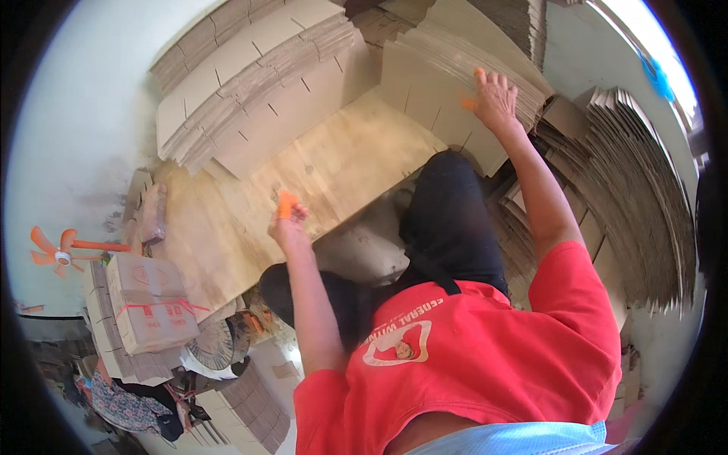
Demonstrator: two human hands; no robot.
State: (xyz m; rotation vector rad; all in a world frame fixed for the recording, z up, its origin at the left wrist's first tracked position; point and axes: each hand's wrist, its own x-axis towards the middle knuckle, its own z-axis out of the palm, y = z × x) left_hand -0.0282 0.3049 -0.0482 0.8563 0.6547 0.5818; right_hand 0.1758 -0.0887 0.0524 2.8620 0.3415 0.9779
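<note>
My left hand [290,224] hovers over the pale plywood tabletop [334,161] with nothing visible in it. An orange cover sits on a finger that points up, and its other fingers are half curled and apart. My right hand [496,101] reaches forward to a stack of flat brown cardboard sheets [436,70]. The fingers are spread on or just over the top edges of that stack; contact is hard to tell. Orange covers are on two of its digits. To the left of this stack stands another pile of slotted cardboard sheets [262,91].
More cardboard sheets [633,189] lean against the wall at right. A taped carton [148,303] and an orange-bladed fan [59,252] stand at left. A wrapped brown block [154,213] lies at the table's left end. Beyond the carton, a person in patterned cloth [125,406] is partly visible.
</note>
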